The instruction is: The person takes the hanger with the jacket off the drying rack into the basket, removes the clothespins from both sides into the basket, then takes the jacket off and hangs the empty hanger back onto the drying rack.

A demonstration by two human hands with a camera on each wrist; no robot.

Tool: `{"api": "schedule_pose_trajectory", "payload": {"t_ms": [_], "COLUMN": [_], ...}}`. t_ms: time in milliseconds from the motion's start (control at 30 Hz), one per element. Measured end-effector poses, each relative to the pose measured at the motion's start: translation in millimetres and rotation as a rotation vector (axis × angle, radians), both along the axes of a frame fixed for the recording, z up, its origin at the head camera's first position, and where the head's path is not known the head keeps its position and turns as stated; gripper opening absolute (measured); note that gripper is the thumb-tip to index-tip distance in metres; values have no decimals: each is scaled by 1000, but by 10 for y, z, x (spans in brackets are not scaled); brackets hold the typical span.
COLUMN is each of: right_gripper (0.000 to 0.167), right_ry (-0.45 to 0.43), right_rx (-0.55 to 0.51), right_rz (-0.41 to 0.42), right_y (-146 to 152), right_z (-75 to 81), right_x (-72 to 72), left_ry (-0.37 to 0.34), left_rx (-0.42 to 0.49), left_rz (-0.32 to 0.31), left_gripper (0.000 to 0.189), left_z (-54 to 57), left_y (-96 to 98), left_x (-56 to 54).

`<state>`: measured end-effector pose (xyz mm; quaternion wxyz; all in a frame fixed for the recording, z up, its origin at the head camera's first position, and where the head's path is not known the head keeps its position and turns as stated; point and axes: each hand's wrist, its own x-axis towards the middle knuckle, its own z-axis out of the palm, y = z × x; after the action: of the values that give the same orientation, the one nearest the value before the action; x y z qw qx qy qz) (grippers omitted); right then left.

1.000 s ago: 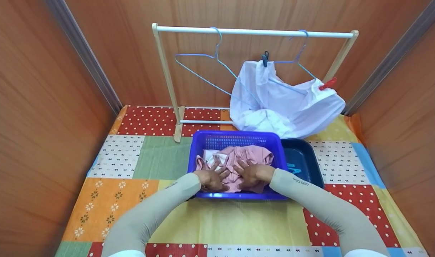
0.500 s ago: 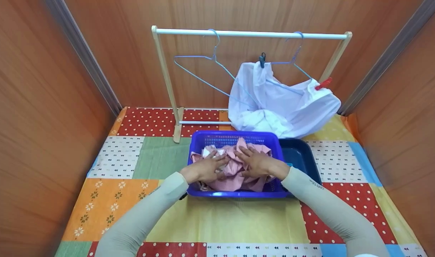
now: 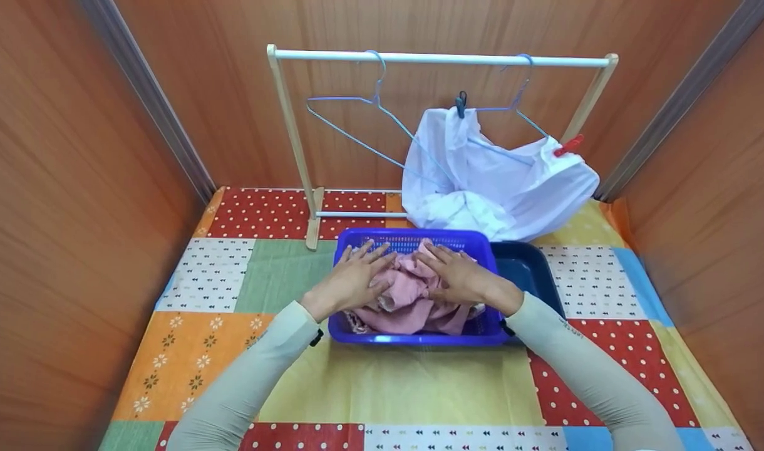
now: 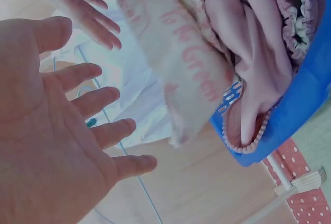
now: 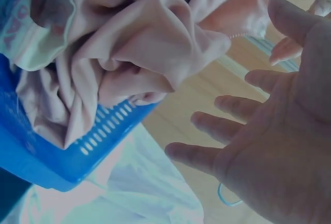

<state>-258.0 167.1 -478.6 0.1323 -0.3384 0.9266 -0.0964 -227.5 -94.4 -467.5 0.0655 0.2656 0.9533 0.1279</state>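
Observation:
A purple perforated basket [image 3: 419, 340] holds a crumpled heap of pink cloth [image 3: 407, 294]. Over the heap's left side is my left hand [image 3: 349, 279], fingers spread. My right hand [image 3: 466, 280] is spread the same way over the right side. Neither hand grips anything; both wrist views show the palms apart from the cloth. Among the pink folds in the left wrist view lies a white piece with red lettering [image 4: 189, 61], near a gathered pink edge [image 4: 295, 22]. The heap hides most of the basket's bottom.
A dark tray [image 3: 526, 269] sits partly behind the basket's right side. At the back stands a rack [image 3: 444, 58] with a bare hanger [image 3: 351, 133] and a white cloth [image 3: 501, 181] held on another hanger by a black peg [image 3: 461, 104] and a red peg [image 3: 568, 145]. Wooden panels enclose the sides.
Both hands were down in the pink cloth a second ago. They have since lifted and drawn apart, the left one leftward, the right one rightward. The cloth's folds have shifted and bunched up.

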Motion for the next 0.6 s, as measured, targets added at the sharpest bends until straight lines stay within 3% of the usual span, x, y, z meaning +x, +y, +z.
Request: {"api": "schedule_pose_trajectory", "payload": {"t_ms": [300,600], "right_gripper": [78,74], "right_ry": [36,85], "right_rx": [-100,-195], "right_rz": [-42,-71], "right_y": [142,302], "right_z": [111,219], "right_x": [-14,-62], "left_ry": [69,122], "left_rx": [127,294], "left_rz": [83,214], "left_gripper": [58,58], "left_z": [34,-52], "left_y": [-153,-364], "left_x": [1,17]}}
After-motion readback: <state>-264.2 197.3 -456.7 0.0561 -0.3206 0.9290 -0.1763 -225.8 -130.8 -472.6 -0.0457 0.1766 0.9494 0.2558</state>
